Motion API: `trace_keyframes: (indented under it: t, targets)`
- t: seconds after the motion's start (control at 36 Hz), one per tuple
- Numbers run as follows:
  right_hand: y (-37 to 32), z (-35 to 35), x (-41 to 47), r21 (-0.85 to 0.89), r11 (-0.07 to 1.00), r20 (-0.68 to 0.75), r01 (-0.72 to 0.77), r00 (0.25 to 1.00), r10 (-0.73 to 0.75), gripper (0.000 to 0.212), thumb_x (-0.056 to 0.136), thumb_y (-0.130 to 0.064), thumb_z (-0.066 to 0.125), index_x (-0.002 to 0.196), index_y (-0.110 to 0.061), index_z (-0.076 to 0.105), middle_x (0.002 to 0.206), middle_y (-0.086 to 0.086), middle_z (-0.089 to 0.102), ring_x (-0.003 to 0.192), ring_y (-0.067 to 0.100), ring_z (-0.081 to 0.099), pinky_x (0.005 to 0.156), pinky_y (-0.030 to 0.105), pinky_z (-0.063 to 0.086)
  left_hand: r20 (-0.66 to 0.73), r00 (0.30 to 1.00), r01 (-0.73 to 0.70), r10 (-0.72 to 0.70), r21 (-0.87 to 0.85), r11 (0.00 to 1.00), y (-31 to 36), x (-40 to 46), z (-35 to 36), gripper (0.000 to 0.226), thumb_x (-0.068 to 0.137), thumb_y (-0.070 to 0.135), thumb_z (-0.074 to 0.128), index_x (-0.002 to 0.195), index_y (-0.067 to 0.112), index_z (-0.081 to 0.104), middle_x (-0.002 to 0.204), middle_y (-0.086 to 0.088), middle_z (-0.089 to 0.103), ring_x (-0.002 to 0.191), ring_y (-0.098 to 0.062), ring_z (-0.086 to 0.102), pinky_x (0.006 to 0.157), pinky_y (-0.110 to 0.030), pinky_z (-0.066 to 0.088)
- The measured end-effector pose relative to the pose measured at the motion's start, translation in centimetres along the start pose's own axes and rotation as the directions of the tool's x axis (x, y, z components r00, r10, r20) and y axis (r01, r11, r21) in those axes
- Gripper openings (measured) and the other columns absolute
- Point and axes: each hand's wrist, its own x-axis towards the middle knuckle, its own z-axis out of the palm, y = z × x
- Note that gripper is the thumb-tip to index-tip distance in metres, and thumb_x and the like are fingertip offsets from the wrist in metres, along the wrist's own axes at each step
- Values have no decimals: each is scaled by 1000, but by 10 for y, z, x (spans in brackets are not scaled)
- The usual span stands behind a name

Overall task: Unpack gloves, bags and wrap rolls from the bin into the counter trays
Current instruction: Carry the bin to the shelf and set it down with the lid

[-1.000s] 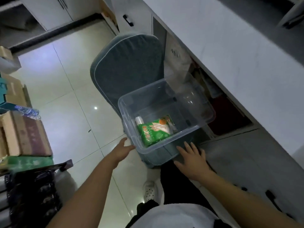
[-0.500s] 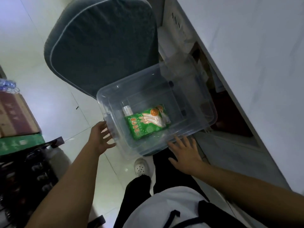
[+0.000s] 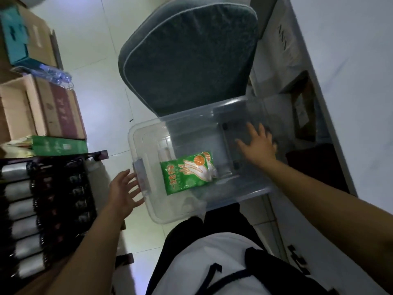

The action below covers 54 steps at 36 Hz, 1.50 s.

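Half a second before, both hands had hovered outside the clear plastic storage bin (image 3: 200, 167), the right one below its near rim; by this moment the right hand (image 3: 258, 145) had crossed over the rim and reached down inside, fingers spread and straight, palm down toward the bin's floor at the right end. Whether it touched the floor could not be told. The left hand (image 3: 125, 189) had stayed outside the bin's left end, fingers spread and relaxed, just beside the clear latch handle (image 3: 141, 177), holding nothing.

The green packet of disposable gloves with an orange circle (image 3: 187, 173) lay flat on the bin's floor toward the left end, between the two hands and apart from both, to the left of the right hand. The bin rested on the grey cushioned chair (image 3: 189, 58), beside the white surface (image 3: 350, 71).
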Motion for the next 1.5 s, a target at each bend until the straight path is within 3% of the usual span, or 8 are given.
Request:
trace_keyframes:
  t: [0.19, 0.33, 0.5, 0.78, 1.06, 1.28, 1.42, 1.5]
  targets:
    - [-7, 1, 20, 444, 880, 167, -168, 981, 103, 68, 96, -56, 48, 153, -24, 32, 153, 13, 43, 134, 35, 46, 105, 38, 38, -66, 996, 61, -63, -37, 997, -8, 8, -47, 35, 85, 49, 55, 106, 23, 65, 102, -3, 64, 97, -26, 59, 88, -46, 43]
    - [-23, -5, 38, 691, 597, 334, -409, 912, 237, 69, 95, -63, 42, 138, -10, 56, 137, 17, 58, 123, 36, 55, 108, 49, 42, -78, 995, 57, -62, -65, 996, -11, 16, -62, 35, 79, 53, 58, 98, 26, 69, 101, -1, 65, 95, -25, 60, 84, -45, 46]
    - [-25, -21, 28, 651, 594, 482, -473, 862, 158, 68, 89, -77, 30, 99, -21, 67, 101, 9, 69, 92, 31, 64, 64, 44, 49, -75, 996, 37, -38, -17, 999, -8, 17, -76, 47, 76, 60, 59, 106, 26, 69, 107, -2, 66, 101, -27, 61, 83, -47, 48]
    - [-5, -29, -30, 705, 529, 507, -472, 857, 90, 89, 80, -85, 34, 128, -15, 61, 128, 17, 62, 115, 41, 58, 85, 56, 50, 39, 999, -38, 34, 108, 993, 14, 11, -118, 53, 77, 63, 57, 110, 22, 68, 104, -6, 65, 95, -29, 61, 74, -46, 52]
    - [27, 21, -180, 882, 229, 375, -411, 908, 186, 90, 80, -85, 36, 122, -11, 65, 122, 18, 63, 116, 38, 58, 88, 56, 50, 222, 972, -151, 72, 362, 920, 45, 25, -133, 52, 86, 62, 53, 118, 23, 67, 115, -5, 66, 102, -28, 61, 74, -43, 51]
    - [64, 129, -351, 963, -87, 267, -255, 859, 437, 83, 81, -84, 38, 115, -14, 70, 101, 14, 63, 91, 32, 60, 76, 46, 53, 435, 901, -307, 14, 612, 729, 56, 23, -99, 55, 87, 61, 52, 121, 20, 66, 120, -11, 64, 106, -33, 62, 82, -45, 53]
    - [82, 198, -460, 946, -304, 267, -109, 794, 547, 86, 85, -81, 34, 119, -9, 66, 115, 16, 66, 108, 35, 59, 103, 57, 43, 520, 852, -427, -65, 761, 488, 32, -4, -48, 58, 89, 65, 47, 122, 19, 61, 118, -15, 62, 107, -37, 61, 86, -50, 54]
    - [87, 239, -524, 923, -384, 278, -29, 740, 612, 89, 84, -82, 34, 117, -6, 67, 109, 19, 70, 98, 37, 66, 83, 51, 54, 552, 821, -486, -146, 810, 330, 3, -23, -10, 54, 90, 63, 47, 115, 19, 64, 106, -15, 61, 95, -35, 61, 75, -45, 55]
